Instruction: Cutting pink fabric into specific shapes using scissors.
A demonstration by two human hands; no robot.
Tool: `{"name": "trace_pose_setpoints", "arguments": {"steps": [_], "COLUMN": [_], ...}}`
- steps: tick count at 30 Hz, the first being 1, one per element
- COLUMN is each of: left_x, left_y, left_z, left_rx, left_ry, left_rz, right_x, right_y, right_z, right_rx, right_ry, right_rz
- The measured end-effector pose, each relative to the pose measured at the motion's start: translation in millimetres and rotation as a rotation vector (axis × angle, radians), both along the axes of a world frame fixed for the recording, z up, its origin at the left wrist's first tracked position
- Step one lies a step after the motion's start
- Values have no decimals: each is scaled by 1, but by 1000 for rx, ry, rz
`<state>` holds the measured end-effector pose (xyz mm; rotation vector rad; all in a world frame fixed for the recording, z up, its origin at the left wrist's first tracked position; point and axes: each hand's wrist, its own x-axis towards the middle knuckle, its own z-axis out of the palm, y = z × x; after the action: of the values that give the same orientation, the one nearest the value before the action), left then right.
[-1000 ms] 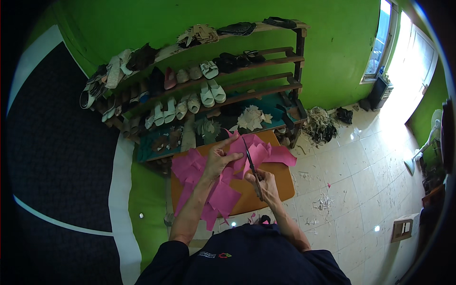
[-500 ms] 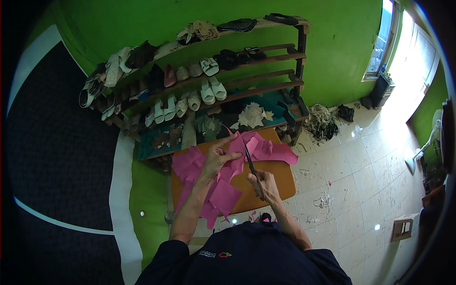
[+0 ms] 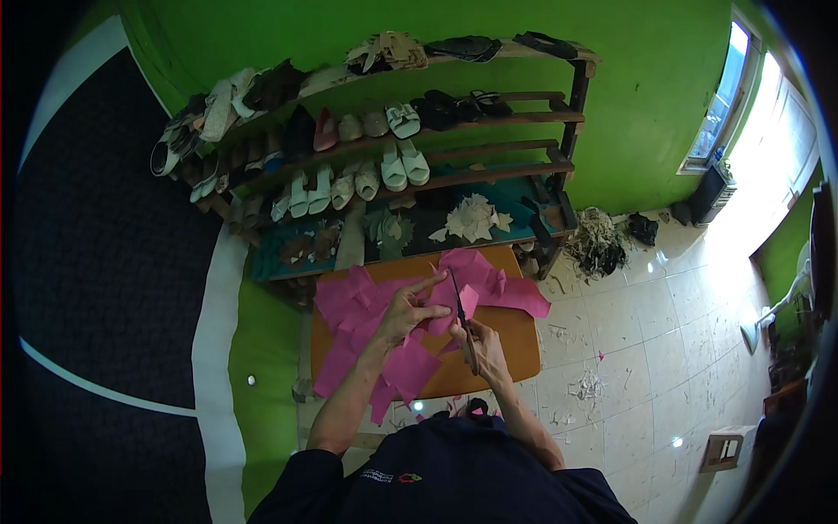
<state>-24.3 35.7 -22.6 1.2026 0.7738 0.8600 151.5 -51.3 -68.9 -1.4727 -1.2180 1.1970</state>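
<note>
From my remote seat this looks mid-cut: the left hand (image 3: 406, 316) has thumb and fingers clamped on a pink piece (image 3: 440, 296) near centre frame, and the right hand (image 3: 484, 351) is wrapped around the scissors (image 3: 463, 316), blades right up by that piece. Can't tell if the blades are parted. Loads of other pink pieces (image 3: 349, 301) overlap on the left of the orange-brown table (image 3: 515, 354), plus 1 long pink strip (image 3: 524, 298) on its right. With 1 pink scrap (image 3: 601, 356) on the tiled floor (image 3: 648, 316) at right, I'd guess some cutting's done. No clue which pieces are finished; the held 1 seems not to be.
</note>
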Motion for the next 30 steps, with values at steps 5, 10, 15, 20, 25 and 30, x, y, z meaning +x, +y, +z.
{"name": "trace_pose_setpoints", "arguments": {"steps": [5, 10, 15, 20, 25, 30], "left_x": [-3, -8, -28, -40, -35, -49], "left_y": [0, 1, 7, 0, -9, -10], "left_z": [-13, -43, -109, -141, -123, -115], "left_rx": [-95, -176, -236, -151, -196, -325], "left_ry": [22, 61, 145, 185, 195, 110], "left_rz": [-9, 4, 12, 58, 92, -44], "right_x": [-3, 1, -3, -7, -8, -12], "right_y": [-1, 6, 14, 18, 22, 23], "right_z": [-10, -38, -60, -81, -84, -74], "right_rx": [-7, -208, -232, -325, -361, -266], "right_ry": [32, -51, -65, -18, 213, 401], "right_rz": [-27, -5, 42, 116, 10, 40]}}
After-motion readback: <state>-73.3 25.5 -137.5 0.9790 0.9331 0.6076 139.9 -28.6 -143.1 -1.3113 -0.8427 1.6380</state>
